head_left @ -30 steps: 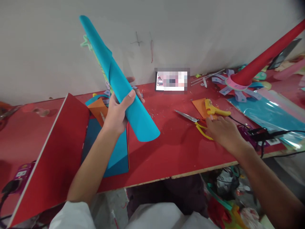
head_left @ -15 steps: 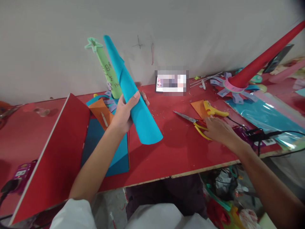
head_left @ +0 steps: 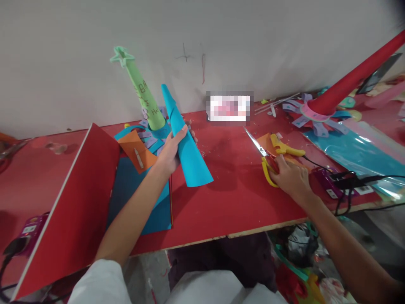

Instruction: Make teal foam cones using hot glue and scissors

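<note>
My left hand is closed round a rolled blue paper cone, held tilted above the table with its narrow end up and its wide end towards me. At the right, my right hand grips the yellow and orange handles of a pair of scissors, whose blades point away to the left. Just beyond that hand lie a yellow glue gun and an orange paper piece. Behind the blue cone stands a green paper cone with a star on top and dark lettering.
A red board stands upright at the left beside blue sheets. Orange paper holds a small white tool. A blurred screen leans by the wall. At right are a red cone, a purple power strip and cables.
The blue cone has dropped lower and moved away from me, uncovering more of the green cone. My right hand has taken hold of the scissors, and the blades have swung to point farther away.
</note>
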Action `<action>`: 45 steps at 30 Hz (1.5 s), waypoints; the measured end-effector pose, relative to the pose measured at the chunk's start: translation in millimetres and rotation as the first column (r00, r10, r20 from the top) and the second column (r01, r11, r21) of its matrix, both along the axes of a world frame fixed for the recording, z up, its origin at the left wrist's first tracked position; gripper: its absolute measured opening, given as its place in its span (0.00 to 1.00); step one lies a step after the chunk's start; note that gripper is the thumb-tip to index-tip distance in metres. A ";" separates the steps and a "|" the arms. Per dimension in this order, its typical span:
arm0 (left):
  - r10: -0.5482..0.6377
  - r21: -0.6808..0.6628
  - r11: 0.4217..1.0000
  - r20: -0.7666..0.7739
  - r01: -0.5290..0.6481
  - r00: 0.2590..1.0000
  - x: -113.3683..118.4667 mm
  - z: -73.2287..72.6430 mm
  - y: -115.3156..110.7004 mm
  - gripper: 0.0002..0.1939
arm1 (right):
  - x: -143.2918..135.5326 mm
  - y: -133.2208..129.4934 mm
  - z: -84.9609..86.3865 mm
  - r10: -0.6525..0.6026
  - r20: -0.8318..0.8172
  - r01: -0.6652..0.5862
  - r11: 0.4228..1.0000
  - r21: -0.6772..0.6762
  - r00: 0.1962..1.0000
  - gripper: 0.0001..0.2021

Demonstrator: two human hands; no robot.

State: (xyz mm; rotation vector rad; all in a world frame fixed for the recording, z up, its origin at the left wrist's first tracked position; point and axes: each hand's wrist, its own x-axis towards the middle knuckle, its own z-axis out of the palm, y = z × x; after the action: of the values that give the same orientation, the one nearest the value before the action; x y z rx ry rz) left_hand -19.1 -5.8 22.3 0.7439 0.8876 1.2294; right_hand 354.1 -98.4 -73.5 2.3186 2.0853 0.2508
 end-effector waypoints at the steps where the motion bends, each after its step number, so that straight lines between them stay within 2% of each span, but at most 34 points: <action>1: 0.000 -0.004 1.000 -0.001 0.000 1.000 -0.2 -0.5 0.4 0.24 | 1.9 -0.3 -1.5 -0.007 -0.026 0.008 1.000 0.019 1.000 0.17; 9: -0.015 -0.011 1.000 -0.004 0.015 1.000 -0.8 -5.2 2.4 0.25 | 5.6 0.4 -3.0 0.049 -0.372 0.019 0.984 0.176 0.927 0.17; 12: -0.001 -0.025 1.000 -0.010 0.001 1.000 -0.9 -6.8 2.8 0.24 | 3.3 -0.6 -2.1 0.047 -0.429 0.033 0.983 0.178 0.902 0.19; 16: -0.013 -0.012 1.000 -0.012 0.013 1.000 -0.2 -8.4 2.1 0.24 | -0.2 -5.6 1.7 0.120 -0.513 -0.005 0.976 0.219 0.850 0.22; 21: -0.008 -0.025 1.000 0.000 0.008 1.000 1.4 -9.8 1.0 0.22 | -14.8 -9.8 14.8 0.147 -0.559 -0.047 0.981 0.190 0.816 0.16; 24: -0.014 -0.031 0.999 0.005 0.014 1.000 1.4 -8.8 0.8 0.22 | -29.9 -8.5 22.5 0.155 -0.624 -0.024 0.977 0.214 0.766 0.17; 27: -0.015 -0.030 0.999 0.000 0.015 1.000 0.8 -7.1 1.0 0.23 | -49.0 -5.2 26.8 0.170 -0.764 -0.003 0.977 0.215 0.622 0.22; 31: 0.006 -0.024 1.000 -0.016 -0.006 1.000 -0.8 -5.4 1.9 0.24 | -80.7 2.0 29.2 0.142 -0.957 -0.035 0.990 0.138 0.251 0.24; 35: 0.016 -0.007 1.000 -0.007 -0.016 1.000 -3.7 -5.0 3.9 0.23 | -115.0 12.9 28.9 0.055 -0.997 -0.098 0.993 0.060 -0.048 0.26; 37: 0.026 -0.002 1.000 0.002 -0.026 1.000 -5.5 -4.8 5.3 0.22 | -131.1 19.1 27.4 0.034 -0.991 -0.174 0.983 0.056 -0.126 0.28; 39: 0.030 0.011 0.999 0.012 -0.030 0.999 -7.6 -4.3 6.7 0.23 | -145.8 25.2 25.4 0.053 -0.984 -0.239 0.967 0.093 -0.169 0.28; 45: 0.035 0.044 0.998 0.013 -0.035 0.999 -13.5 -3.2 10.1 0.23 | -170.8 37.6 17.2 0.099 -0.979 -0.423 0.891 0.167 -0.178 0.33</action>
State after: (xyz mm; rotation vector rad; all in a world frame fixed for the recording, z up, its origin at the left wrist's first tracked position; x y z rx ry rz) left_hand -32.5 4.3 19.1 0.7585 0.8692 1.2866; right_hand 183.3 -60.8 -56.2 1.7252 2.6061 -2.5239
